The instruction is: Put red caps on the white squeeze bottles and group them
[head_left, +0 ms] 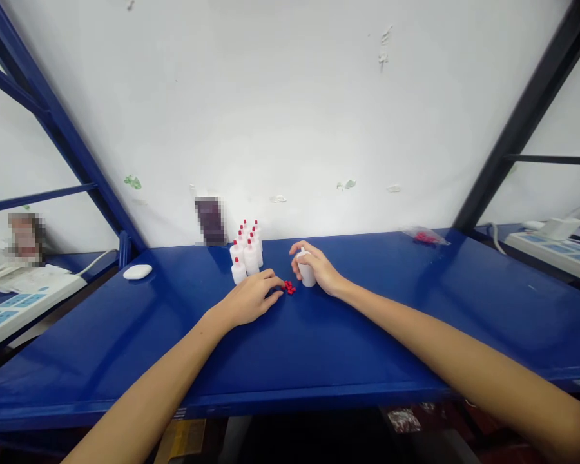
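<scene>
My right hand (319, 267) is wrapped round a white bottle (308, 274) that has a bare white nozzle and stands upright on the blue table (319, 348). My left hand (255, 296) reaches its fingertips to a small pile of red caps (289, 287) just left of that bottle. Its fingers are bent and slightly apart; whether a cap is between them cannot be made out. Behind my left hand stands a group of several white bottles (251, 259) with red caps on their tips.
A clear bag with red caps (425, 237) lies at the back right. A white case (138, 272) lies at the left, and a blurred dark phone-like object (211, 221) leans on the wall. Metal posts and power strips flank the table.
</scene>
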Motion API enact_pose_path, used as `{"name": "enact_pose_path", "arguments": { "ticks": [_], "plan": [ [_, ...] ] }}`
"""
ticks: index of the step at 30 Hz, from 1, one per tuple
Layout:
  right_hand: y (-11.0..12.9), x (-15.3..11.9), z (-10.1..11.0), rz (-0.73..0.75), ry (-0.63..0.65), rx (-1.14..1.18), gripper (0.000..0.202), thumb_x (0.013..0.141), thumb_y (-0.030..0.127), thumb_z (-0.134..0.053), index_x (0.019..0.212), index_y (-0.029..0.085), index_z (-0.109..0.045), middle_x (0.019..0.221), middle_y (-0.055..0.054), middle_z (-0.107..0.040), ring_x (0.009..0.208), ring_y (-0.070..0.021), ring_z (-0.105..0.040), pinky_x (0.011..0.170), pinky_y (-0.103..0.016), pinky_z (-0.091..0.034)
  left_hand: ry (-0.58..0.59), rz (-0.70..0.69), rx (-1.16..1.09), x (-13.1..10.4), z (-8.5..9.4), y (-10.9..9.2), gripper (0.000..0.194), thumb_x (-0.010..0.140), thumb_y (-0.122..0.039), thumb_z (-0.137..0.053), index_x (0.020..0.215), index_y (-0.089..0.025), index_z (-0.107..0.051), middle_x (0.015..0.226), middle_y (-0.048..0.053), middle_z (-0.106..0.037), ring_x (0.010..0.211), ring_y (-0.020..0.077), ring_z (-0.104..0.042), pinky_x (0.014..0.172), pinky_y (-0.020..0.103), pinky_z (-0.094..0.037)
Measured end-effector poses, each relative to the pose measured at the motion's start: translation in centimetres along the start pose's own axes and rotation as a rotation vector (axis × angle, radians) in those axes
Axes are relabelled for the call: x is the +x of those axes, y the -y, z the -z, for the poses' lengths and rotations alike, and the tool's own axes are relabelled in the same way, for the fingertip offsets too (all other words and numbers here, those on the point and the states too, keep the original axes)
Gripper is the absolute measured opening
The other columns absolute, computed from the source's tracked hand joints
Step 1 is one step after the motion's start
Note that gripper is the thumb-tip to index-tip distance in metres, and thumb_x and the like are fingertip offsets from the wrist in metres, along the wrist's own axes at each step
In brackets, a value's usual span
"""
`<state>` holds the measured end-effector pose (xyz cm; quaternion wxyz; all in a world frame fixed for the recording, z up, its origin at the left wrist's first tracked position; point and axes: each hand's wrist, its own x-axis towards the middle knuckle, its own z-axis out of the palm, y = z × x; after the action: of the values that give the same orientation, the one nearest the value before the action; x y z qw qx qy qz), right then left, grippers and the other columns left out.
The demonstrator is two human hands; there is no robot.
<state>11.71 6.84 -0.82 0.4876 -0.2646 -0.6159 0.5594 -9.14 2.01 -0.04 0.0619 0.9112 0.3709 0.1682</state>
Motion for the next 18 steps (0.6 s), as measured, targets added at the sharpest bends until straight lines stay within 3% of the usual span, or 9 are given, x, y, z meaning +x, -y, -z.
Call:
{"name": "enact_pose_path", "arguments": {
  "ticks": [3,6,9,15,18],
  "plan": [
    [0.8,-0.4,-0.2,0.033,-0.004,-0.02,0.031,0.073,0.028,-0.056,0.104,0.023,-0.055,0.081,0.003,-0.064,0.052,-0.0125,-0.059,0.05,-0.025,-0.044,0.008,0.009,-0.02,0.0,0.0,0.1,0.026,0.098,-0.025,-0.045,0.115,-0.023,-0.065,0.103,0.005,-0.06,0.088,0.0174,-0.061,0.081,0.031,-0.05],
    [1.0,-0.6,0.0,0.04,-0.025,-0.043,0.015,0.076,0.03,-0.054,0.085,0.019,-0.059,0.071,0.001,-0.061,0.054,-0.0131,-0.058,0.053,-0.026,-0.047,0.007,0.017,-0.026,0.0,0.0,0.3,0.023,0.098,-0.025,-0.045,0.108,-0.021,-0.065,0.1,0.005,-0.059,0.085,0.0169,-0.059,0.078,0.031,-0.049],
    [0.8,-0.8,0.1,0.052,-0.056,-0.068,0.013,0.079,0.03,-0.054,0.074,0.019,-0.056,0.06,0.002,-0.056,0.053,-0.0129,-0.055,0.054,-0.026,-0.046,0.01,0.033,-0.015,0.0,0.0,0.4,0.019,0.097,-0.026,-0.046,0.098,-0.019,-0.063,0.093,0.004,-0.059,0.079,0.0165,-0.057,0.073,0.03,-0.047],
    [0.1,-1.3,-0.6,0.154,-0.096,-0.162,0.032,0.089,0.048,-0.055,0.073,0.019,-0.052,0.059,0.004,-0.052,0.049,-0.0106,-0.051,0.051,-0.024,-0.043,0.077,-0.047,0.053,-0.2,1.0,-0.6,0.02,0.098,-0.023,-0.045,0.099,-0.017,-0.065,0.092,0.006,-0.065,0.081,0.0178,-0.061,0.074,0.03,-0.047],
    [-0.3,-1.5,-0.8,0.172,-0.136,-0.21,0.035,0.084,0.052,-0.063,0.076,0.02,-0.052,0.055,0.006,-0.05,0.045,-0.0106,-0.048,0.047,-0.024,-0.039,-0.036,-0.105,-0.024,0.3,1.8,-1.5,0.025,0.099,-0.022,-0.044,0.111,-0.018,-0.066,0.096,0.007,-0.067,0.085,0.0176,-0.063,0.078,0.03,-0.048]
  ]
}}
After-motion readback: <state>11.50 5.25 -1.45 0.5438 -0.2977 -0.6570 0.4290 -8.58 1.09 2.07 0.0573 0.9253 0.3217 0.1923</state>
